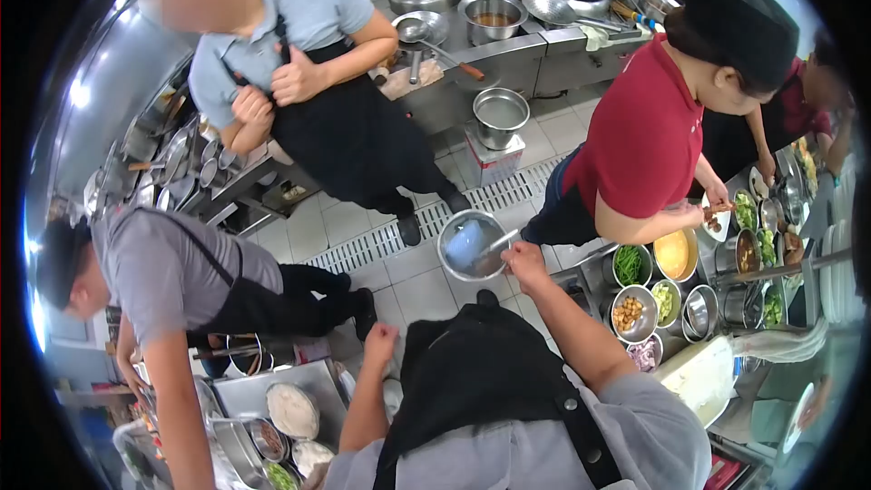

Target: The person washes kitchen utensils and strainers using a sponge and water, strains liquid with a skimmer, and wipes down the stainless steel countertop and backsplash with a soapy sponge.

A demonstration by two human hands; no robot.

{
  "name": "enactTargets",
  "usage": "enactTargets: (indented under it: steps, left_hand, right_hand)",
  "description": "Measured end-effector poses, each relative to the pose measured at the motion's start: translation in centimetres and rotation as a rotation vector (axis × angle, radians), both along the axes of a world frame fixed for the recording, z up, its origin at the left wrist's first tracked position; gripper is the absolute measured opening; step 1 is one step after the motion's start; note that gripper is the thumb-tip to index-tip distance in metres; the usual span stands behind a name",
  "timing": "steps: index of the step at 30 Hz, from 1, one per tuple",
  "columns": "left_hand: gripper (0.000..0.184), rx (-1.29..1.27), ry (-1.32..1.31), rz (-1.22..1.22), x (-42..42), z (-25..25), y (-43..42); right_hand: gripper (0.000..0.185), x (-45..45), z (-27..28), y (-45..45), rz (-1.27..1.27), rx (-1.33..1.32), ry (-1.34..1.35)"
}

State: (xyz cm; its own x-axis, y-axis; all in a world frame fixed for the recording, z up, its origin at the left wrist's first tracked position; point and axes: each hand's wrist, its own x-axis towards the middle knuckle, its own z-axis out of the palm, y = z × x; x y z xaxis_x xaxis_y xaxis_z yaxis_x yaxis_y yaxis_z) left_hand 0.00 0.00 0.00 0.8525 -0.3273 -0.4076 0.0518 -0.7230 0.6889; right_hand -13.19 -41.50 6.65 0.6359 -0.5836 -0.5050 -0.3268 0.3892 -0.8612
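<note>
"How are the hands?"
"The left hand point(383, 342) is curled into a loose fist, with nothing visible in it. The right hand point(525, 267) is closed on the rim of the metal bowl point(442, 252), out in front over the floor."
"Carrying it well?"
"I'd keep it level, and bring the free hand under it if it's heavy. A blue shape point(466, 243) sits inside; I can't tell what it is."
"And the other containers?"
"To the right, a bowl of golden chunks point(628, 313), then a pot of chopped greens point(628, 265) and one of yellow liquid point(672, 254). Farther off, a pot point(501, 111) stands on a box point(494, 159); beyond, a stove pot point(493, 18) holds brownish liquid."
</note>
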Motion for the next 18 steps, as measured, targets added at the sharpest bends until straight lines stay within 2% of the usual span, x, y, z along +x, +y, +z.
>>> enactTargets:
  steps: [1,2,3,5,8,10,13,18]
  left_hand:
    - [0.029,0.059,-0.050,-0.049,-1.8,-0.2,6.0]
    - [0.025,0.104,0.079,0.013,-3.3,-5.3,13.9]
    - [0.020,0.279,-0.489,-0.734,0.7,-11.4,0.4]
    - [0.020,0.173,-0.480,-0.785,-0.8,-8.8,6.1]
    - [0.020,0.274,0.173,-0.394,1.3,-6.4,5.6]
    - [0.020,0.332,0.325,-0.266,3.8,-6.1,3.4]
    - [0.020,0.342,0.406,-0.211,10.1,-4.5,-2.3]
    - [0.020,0.234,0.400,-0.158,21.1,-4.6,-10.4]
  right_hand:
    - [0.017,-0.2,0.0,1.4,-0.042,0.035,-0.012]
    - [0.016,-0.4,0.0,2.7,-0.085,0.066,-0.023]
    - [0.016,5.0,0.2,-12.1,-0.156,-0.045,-0.041]
    - [0.014,8.2,-1.2,-12.4,-0.306,0.063,-0.066]
    - [0.012,13.3,-1.4,-16.6,-0.426,0.016,-0.035]
    - [0.009,16.0,-2.2,-19.9,-0.519,-0.041,-0.063]
    - [0.006,19.6,-1.7,-24.6,-0.701,0.051,-0.126]
    - [0.001,24.1,-1.3,-32.8,-0.950,0.087,-0.204]
